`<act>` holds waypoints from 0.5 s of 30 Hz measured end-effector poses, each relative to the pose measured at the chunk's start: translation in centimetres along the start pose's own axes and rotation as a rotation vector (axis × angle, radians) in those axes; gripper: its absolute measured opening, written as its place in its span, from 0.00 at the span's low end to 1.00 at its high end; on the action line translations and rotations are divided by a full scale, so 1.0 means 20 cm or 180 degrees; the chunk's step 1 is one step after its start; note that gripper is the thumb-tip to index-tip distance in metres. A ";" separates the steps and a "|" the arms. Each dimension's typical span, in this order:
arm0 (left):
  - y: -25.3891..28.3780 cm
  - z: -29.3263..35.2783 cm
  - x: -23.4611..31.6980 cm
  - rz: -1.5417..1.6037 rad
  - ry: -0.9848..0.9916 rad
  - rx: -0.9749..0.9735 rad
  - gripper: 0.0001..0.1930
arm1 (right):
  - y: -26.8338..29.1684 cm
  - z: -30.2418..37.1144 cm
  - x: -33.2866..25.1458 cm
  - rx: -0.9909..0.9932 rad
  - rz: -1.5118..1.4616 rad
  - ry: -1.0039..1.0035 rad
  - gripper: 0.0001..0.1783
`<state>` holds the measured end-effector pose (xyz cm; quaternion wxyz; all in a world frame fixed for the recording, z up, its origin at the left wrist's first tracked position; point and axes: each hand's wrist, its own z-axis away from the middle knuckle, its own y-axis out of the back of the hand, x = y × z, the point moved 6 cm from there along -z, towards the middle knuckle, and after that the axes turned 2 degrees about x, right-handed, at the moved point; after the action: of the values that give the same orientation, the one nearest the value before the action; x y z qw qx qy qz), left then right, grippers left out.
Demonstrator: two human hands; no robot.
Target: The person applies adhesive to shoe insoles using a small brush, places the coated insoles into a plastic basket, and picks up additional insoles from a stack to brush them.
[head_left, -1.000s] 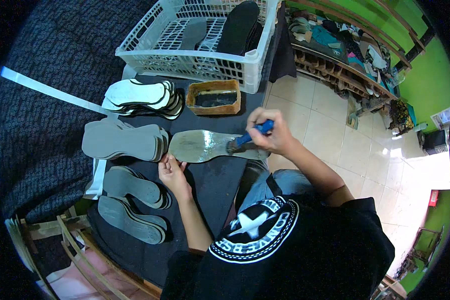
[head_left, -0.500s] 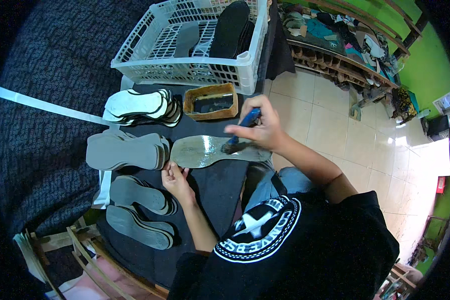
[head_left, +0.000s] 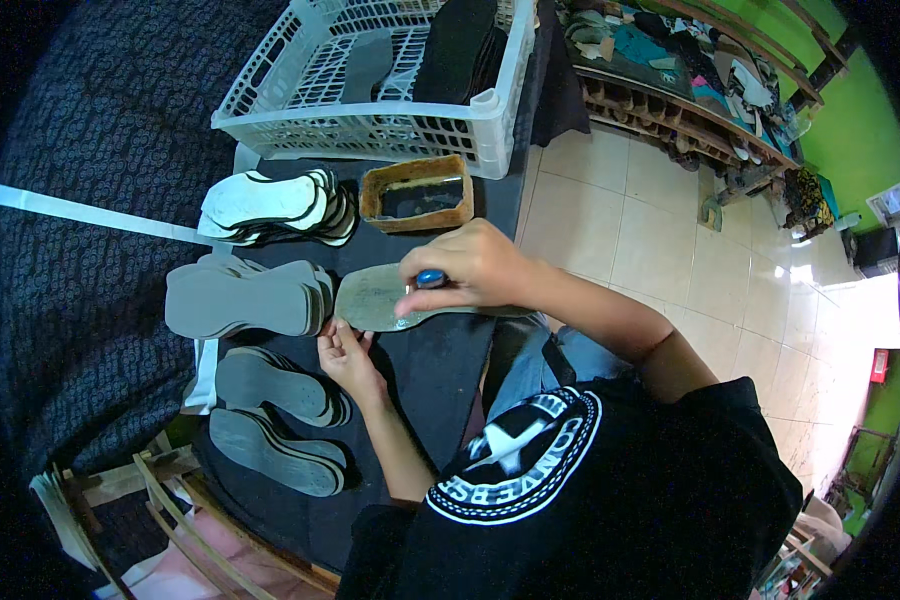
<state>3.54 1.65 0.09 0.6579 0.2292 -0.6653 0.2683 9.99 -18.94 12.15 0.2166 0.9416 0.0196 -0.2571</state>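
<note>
right hand (head_left: 473,268) grips blue-handled brush (head_left: 430,279) over insole (head_left: 375,297); left hand (head_left: 347,352) steadies it.

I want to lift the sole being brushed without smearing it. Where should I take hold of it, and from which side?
Probably by its thin edge at the rounded end near the left hand, coming in from the person's side. The sole lies flat on the dark table, its top face glistening, and the right hand with the blue-handled brush covers the middle, so only that rim stays free.
</note>
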 end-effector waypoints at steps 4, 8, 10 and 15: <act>0.01 0.00 0.00 -0.0007 -0.0029 0.0029 0.08 | -0.02 -0.01 -0.03 -0.0472 -0.0372 0.0286 0.16; 0.01 0.01 0.00 -0.0036 0.0020 0.0057 0.08 | 0.07 0.03 -0.05 -0.0565 -0.0154 0.0288 0.16; 0.01 0.01 0.00 0.0003 0.0001 -0.0004 0.07 | 0.13 0.08 -0.03 -0.0910 0.0008 0.0035 0.16; 0.01 0.00 0.00 0.0068 0.0044 0.0002 0.08 | 0.31 0.21 0.02 -0.0442 -0.0130 -0.0600 0.13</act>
<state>3.38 1.68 0.13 0.6595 0.2205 -0.6631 0.2771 9.18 -26.44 11.20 0.2769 0.8954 0.0361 -0.3469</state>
